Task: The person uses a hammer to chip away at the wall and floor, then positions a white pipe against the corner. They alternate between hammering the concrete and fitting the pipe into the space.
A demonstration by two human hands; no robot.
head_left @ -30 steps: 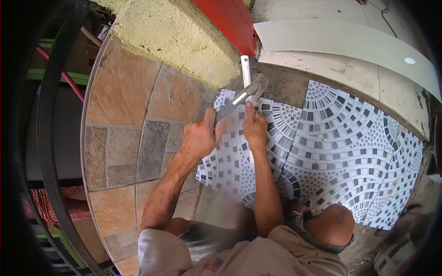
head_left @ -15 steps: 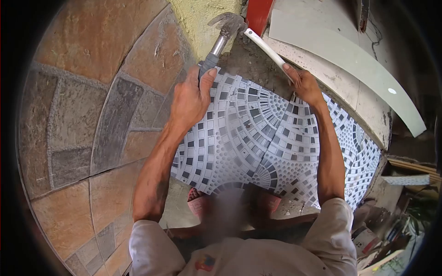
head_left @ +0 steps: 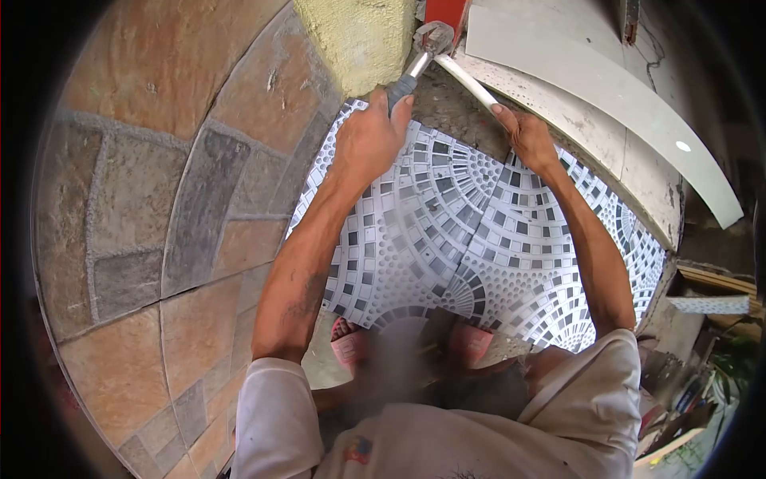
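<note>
My left hand (head_left: 369,137) is wrapped round the grey grip of a claw hammer (head_left: 416,65). The hammer's metal head is up by the red post, overlapping the far end of a slim white bar (head_left: 469,82) in this view. My right hand (head_left: 528,144) pinches the near end of that bar, which slants up and left. Beneath both hands spread grey-and-white mosaic-patterned tiles (head_left: 431,215). A rough strip of bare cement (head_left: 456,113) shows between the tiles and the ledge.
Stone-look tiles (head_left: 199,199) cover the wall on the left. A yellow rough pillar (head_left: 359,40) and a red post (head_left: 444,12) stand ahead. A curved pale panel (head_left: 606,96) lies on the white ledge (head_left: 574,136) at right. Pink slippers (head_left: 349,349) are on my feet.
My left hand and the hammer have swung to the right and forward, and the hammer head has turned. The white bar's far end has shifted slightly right.
</note>
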